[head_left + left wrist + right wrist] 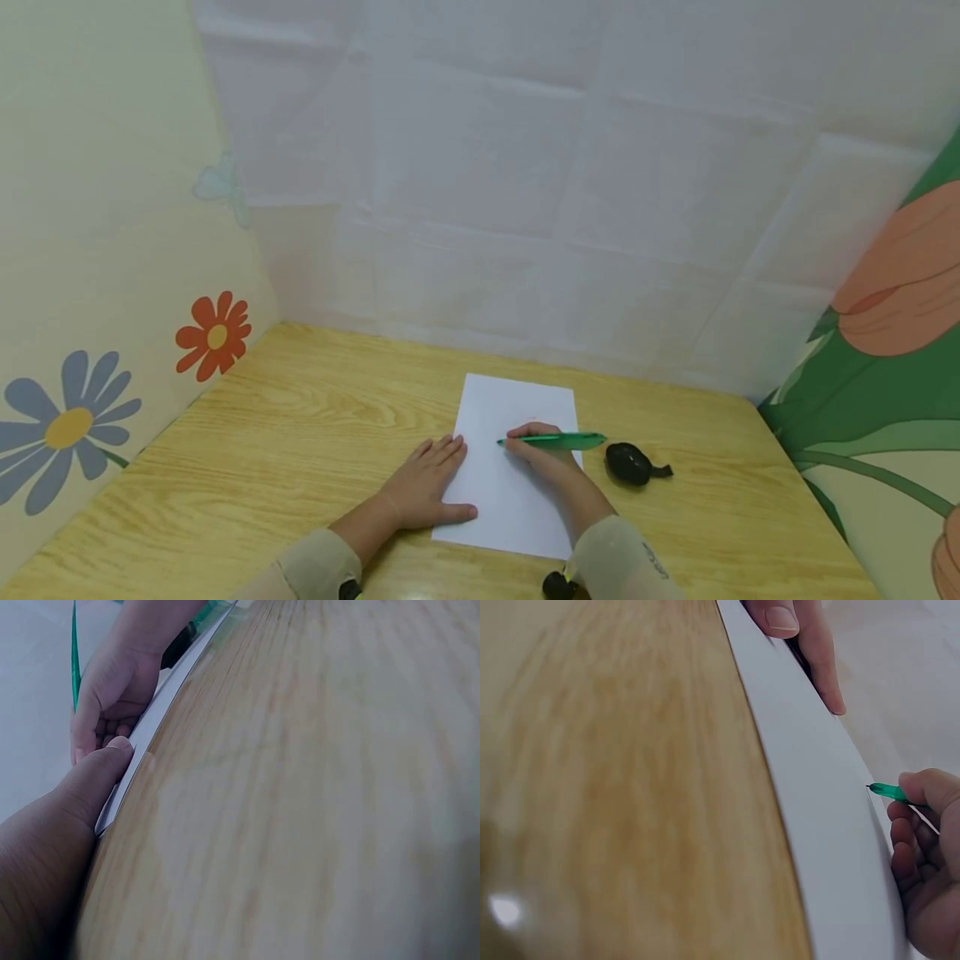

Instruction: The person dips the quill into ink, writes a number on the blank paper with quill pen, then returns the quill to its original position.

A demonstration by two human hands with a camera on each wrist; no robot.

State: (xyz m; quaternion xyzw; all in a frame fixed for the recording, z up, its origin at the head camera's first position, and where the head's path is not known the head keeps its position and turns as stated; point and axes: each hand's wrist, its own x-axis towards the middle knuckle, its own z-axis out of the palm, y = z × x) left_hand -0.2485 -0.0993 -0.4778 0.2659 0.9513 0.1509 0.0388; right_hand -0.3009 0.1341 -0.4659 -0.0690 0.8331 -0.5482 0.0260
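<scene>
A white sheet of paper [510, 500] lies on the wooden table. My right hand [551, 458] rests on its right half, pinching a green pen [570, 441] whose tip points left, at the paper's middle. In the right wrist view the pen [887, 790] has its dark tip at the paper [810, 772], held between thumb and fingers of the right hand [934, 862]. My left hand [423, 487] lies flat with spread fingers over the paper's left edge, its thumb on the sheet. The left wrist view shows the left hand's thumb [90, 780] near the right hand [120, 682].
A shiny black rounded object [628, 463] with a short tail lies right of the paper. Another small black object [558, 585] is at the front, beside the right sleeve. A white sheet [480, 167] hangs behind the table [315, 408]; flowered panels stand at both sides.
</scene>
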